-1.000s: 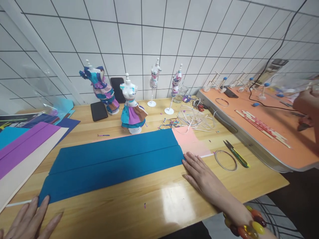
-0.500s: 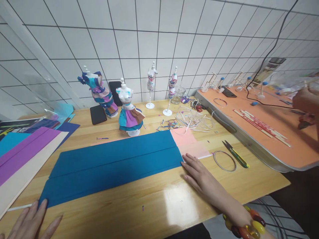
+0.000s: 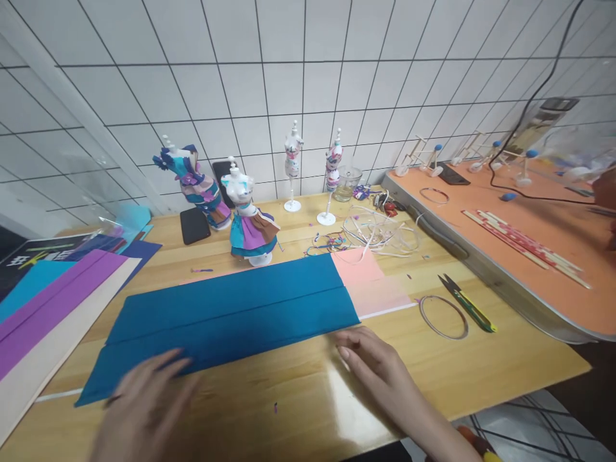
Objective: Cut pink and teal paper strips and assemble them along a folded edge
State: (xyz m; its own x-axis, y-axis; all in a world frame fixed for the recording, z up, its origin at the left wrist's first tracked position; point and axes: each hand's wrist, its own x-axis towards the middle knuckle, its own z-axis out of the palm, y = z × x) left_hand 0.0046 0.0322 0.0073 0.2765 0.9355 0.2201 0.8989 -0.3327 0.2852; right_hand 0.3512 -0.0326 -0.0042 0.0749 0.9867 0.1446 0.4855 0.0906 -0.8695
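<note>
A long teal-blue sheet (image 3: 231, 314), creased lengthwise, lies flat on the wooden table; whether it is cloth or paper I cannot tell. Blurred by motion, my left hand (image 3: 144, 404) hovers over its front left part, fingers apart and nothing in them. My right hand (image 3: 375, 359) is at the sheet's front right corner, fingers loosely bent, thumb apart, holding nothing visible. From under the blue sheet's right end a pink sheet (image 3: 375, 282) sticks out. Behind stands a small dress-form mannequin (image 3: 240, 189) in a multicoloured skirt.
Thread snips (image 3: 466, 305) and a wire ring (image 3: 443, 317) lie at the right. Coloured sheets (image 3: 62, 308) are stacked at the left. Further back are more mannequins (image 3: 292, 154), a phone (image 3: 195, 226) and tangled cord (image 3: 375, 231). An orange table (image 3: 520, 218) adjoins on the right.
My left hand has lifted off the sheet's left front corner and moved right. My right hand has drawn slightly toward me, its fingers now more bent. The view has shifted a little.
</note>
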